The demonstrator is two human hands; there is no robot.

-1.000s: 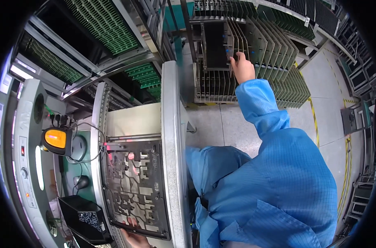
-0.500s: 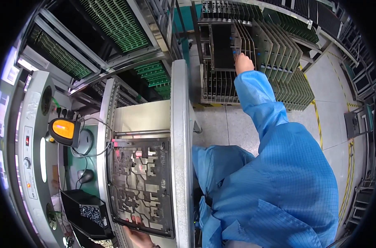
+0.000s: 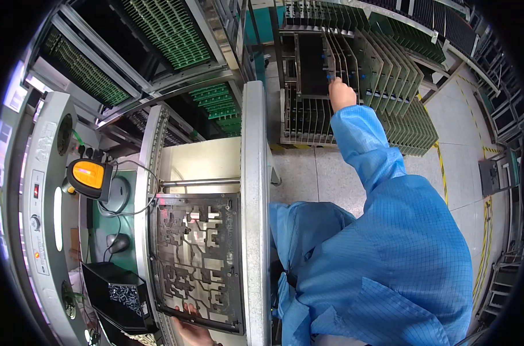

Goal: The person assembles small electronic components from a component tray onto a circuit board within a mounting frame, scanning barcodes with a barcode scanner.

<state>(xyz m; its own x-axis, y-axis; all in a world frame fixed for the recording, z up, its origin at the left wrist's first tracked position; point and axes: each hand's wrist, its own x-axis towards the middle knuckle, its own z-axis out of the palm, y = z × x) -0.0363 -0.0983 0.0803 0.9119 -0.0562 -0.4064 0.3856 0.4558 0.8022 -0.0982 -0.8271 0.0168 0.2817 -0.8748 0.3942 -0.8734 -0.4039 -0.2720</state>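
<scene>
A tiered metal rack (image 3: 311, 142), upper centre to upper right, holds upright panels (image 3: 388, 66), spaced apart presumably so faces don't rub. Pale conveyor rails (image 3: 253, 202), left of centre, flank the black cut-out pallet (image 3: 229, 259), likely keeping it aligned. The left hand (image 3: 194, 330), part-open, meets its lower edge, perhaps steadying it; grip unclear. The right hand (image 3: 342, 94), fingers curled, is at the panels' edges; I can't tell whether it grips one.

Fingertips of the right hand (image 3: 342, 96) hidden beside upright boards (image 3: 371, 62), left hand (image 3: 195, 332) cropped at the wrist by the lower edge.
</scene>
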